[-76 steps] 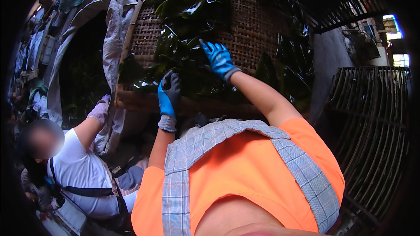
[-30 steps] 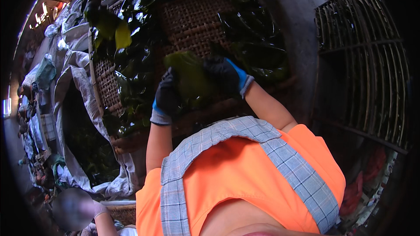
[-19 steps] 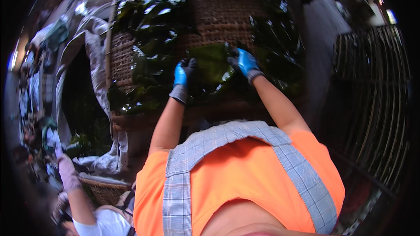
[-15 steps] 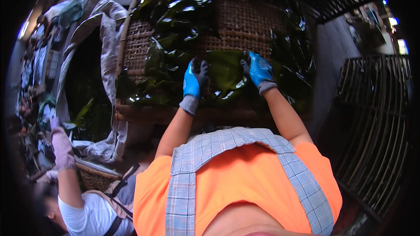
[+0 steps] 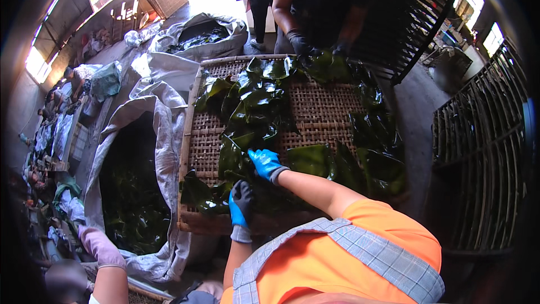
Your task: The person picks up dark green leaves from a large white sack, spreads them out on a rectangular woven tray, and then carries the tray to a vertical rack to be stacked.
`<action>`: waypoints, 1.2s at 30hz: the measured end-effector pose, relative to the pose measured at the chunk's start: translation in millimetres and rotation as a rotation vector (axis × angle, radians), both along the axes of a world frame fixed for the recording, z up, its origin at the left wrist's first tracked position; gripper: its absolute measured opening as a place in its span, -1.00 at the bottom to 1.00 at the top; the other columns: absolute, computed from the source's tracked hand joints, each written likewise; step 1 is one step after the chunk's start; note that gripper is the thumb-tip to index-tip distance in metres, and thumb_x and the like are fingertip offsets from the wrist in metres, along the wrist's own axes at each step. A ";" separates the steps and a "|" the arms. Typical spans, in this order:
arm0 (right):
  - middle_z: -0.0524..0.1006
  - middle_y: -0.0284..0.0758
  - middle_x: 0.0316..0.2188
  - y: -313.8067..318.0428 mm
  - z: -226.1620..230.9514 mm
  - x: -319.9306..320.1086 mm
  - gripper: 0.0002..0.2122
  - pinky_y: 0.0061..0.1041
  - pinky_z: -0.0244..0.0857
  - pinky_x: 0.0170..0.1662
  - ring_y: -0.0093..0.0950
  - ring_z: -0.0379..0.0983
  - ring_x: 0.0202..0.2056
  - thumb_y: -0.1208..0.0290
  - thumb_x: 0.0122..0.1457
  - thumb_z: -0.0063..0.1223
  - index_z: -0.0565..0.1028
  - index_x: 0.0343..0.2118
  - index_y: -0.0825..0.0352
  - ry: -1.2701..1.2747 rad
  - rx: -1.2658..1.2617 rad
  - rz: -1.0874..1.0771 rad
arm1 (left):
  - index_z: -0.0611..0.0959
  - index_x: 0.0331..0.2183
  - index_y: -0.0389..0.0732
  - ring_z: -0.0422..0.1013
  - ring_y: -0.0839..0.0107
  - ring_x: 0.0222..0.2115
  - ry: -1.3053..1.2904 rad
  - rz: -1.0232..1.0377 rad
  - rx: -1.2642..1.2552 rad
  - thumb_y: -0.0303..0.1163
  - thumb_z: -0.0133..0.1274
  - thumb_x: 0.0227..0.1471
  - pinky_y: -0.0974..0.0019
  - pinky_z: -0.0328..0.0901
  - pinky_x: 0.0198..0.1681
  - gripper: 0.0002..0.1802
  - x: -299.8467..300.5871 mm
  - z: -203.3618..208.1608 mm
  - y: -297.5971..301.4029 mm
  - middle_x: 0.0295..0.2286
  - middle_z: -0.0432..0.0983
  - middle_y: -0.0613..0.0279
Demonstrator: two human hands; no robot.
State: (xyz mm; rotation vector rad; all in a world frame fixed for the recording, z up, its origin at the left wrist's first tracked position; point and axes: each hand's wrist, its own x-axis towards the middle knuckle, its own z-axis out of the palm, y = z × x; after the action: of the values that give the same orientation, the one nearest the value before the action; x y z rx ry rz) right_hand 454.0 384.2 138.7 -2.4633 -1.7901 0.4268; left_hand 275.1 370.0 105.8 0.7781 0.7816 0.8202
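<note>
Wet, glossy dark green sheets that look like kelp (image 5: 256, 110) lie over a woven bamboo tray (image 5: 323, 104). My right hand (image 5: 265, 164), in a blue and grey glove, reaches left across the pile. Its fingers are closed on the edge of one sheet, the tips partly hidden. My left hand (image 5: 241, 201), gloved alike, is at the tray's near side with its fingers curled in; what they hold, if anything, does not show. Right of my right hand a broad sheet (image 5: 310, 160) lies spread on the weave.
Left of the tray stands a big pale sack (image 5: 163, 163) of the same sheets, another sack (image 5: 225, 25) behind it. Across the tray a co-worker's dark gloved hand (image 5: 301, 44) handles sheets. A mauve gloved hand (image 5: 101, 245) is at lower left. Slatted racks (image 5: 484, 152) stand at right.
The sheet that was between my two hands now lies on the tray. My right hand has crossed left to the pile, and my left hand has moved nearer. The view has shifted, showing a co-worker opposite.
</note>
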 end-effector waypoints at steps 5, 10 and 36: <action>0.54 -0.23 -0.33 -1.7 -81.3 73.0 -0.69 -0.32 0.32 -0.17 -0.38 0.47 -0.29 0.31 -0.06 0.19 0.47 -0.24 0.30 0.805 0.364 -0.280 | 0.48 -0.29 -0.30 0.29 0.58 -0.43 0.051 -0.251 0.208 -0.33 0.00 0.11 0.47 0.25 -0.36 -0.78 59.9 -38.4 42.1 -0.38 0.42 0.33; 0.48 -0.46 -0.42 9.6 27.5 79.1 -0.63 -0.55 0.29 -0.31 -0.66 0.29 -0.38 0.55 -0.26 0.34 0.44 -0.33 0.34 1.133 0.487 -0.406 | 0.38 -0.13 -0.35 0.28 0.53 -0.34 0.088 -0.087 0.183 -0.33 0.02 0.09 0.43 0.23 -0.24 -0.63 47.2 -35.6 70.4 -0.32 0.39 0.27; 0.46 -0.25 -0.14 -166.2 93.5 95.9 -0.61 -0.56 0.32 -0.08 -0.48 0.42 -0.19 0.67 0.00 0.00 0.40 -0.04 0.33 0.777 0.893 -0.052 | 0.36 0.00 -0.29 0.39 0.27 -0.14 -0.040 -0.453 0.464 -0.35 -0.02 0.05 0.29 0.31 -0.06 -0.54 105.9 128.4 -20.9 -0.15 0.44 0.11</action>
State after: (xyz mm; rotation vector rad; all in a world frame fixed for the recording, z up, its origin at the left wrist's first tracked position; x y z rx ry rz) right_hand 549.9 218.0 232.2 -1.4335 -1.1902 0.3801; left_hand 381.0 349.0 234.2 1.2918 0.3519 0.6044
